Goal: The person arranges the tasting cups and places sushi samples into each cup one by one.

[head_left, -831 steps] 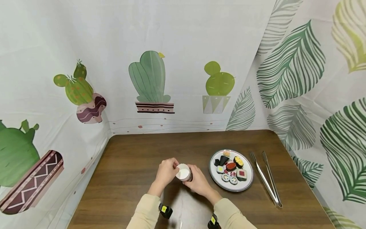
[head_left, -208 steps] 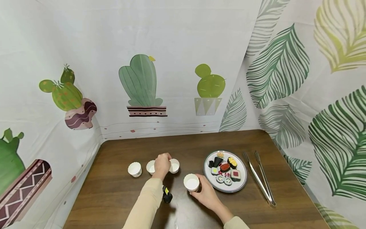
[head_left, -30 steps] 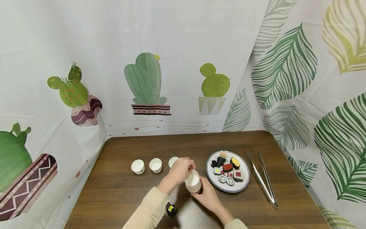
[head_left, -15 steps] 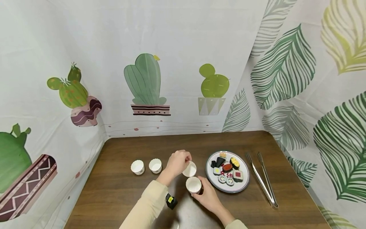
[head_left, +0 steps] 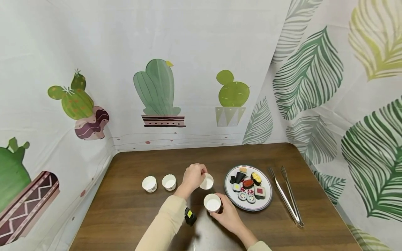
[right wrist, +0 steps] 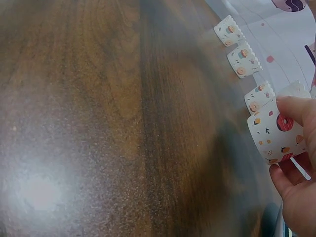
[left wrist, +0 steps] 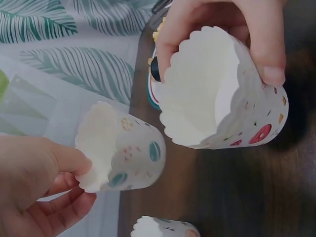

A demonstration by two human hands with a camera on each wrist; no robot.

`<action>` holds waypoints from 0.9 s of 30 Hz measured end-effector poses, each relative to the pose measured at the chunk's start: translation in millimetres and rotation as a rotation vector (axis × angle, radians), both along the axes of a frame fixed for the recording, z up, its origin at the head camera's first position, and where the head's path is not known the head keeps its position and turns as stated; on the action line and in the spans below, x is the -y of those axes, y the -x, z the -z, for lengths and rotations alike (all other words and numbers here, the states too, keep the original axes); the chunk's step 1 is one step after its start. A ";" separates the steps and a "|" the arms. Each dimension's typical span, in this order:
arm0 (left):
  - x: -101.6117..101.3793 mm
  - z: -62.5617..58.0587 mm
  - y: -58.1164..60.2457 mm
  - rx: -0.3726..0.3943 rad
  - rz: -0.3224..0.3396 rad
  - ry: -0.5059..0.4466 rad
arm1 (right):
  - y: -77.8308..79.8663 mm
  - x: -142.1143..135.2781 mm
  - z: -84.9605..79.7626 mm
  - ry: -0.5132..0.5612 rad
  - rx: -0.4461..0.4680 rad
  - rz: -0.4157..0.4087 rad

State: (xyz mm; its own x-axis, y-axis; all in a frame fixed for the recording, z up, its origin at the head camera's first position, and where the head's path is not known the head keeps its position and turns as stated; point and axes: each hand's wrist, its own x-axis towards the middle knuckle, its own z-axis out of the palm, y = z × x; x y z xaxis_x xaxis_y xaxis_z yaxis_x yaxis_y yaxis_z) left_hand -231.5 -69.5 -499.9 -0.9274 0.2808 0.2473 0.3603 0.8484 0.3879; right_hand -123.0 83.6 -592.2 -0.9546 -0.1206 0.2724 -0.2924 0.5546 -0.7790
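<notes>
My left hand (head_left: pixel 194 177) pinches the scalloped rim of a white paper baking cup (head_left: pixel 207 182) between thumb and fingers. In the left wrist view that cup (left wrist: pixel 140 155) is tilted and printed with teal and pink motifs. Nearer the front, my right hand (head_left: pixel 228 213) grips another baking cup (head_left: pixel 212 203) round its side; whether more are nested in it, I cannot tell. Its printed wall (right wrist: pixel 269 131) shows red and orange motifs in the right wrist view. Two baking cups (head_left: pixel 149 184) (head_left: pixel 169 182) stand upright on the left; a third (right wrist: pixel 257 98) is hidden by my left hand in the head view.
A round plate (head_left: pixel 228 196) of assorted sushi stands to the right of my right hand. Metal tongs (head_left: pixel 289 200) lie spread beyond it. The brown wooden table (head_left: pixel 125 216) meets a patterned cloth backdrop (head_left: pixel 201 136) along its back edge.
Earlier both hands held the cups together; several now stand in a row. In the last second my left hand drew one cup off the right hand's stack and moved it back, away from it.
</notes>
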 end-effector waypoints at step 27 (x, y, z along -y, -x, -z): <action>-13.7 36.7 12.9 0.119 -0.225 -0.021 | -1.8 -4.1 1.8 0.002 0.052 0.009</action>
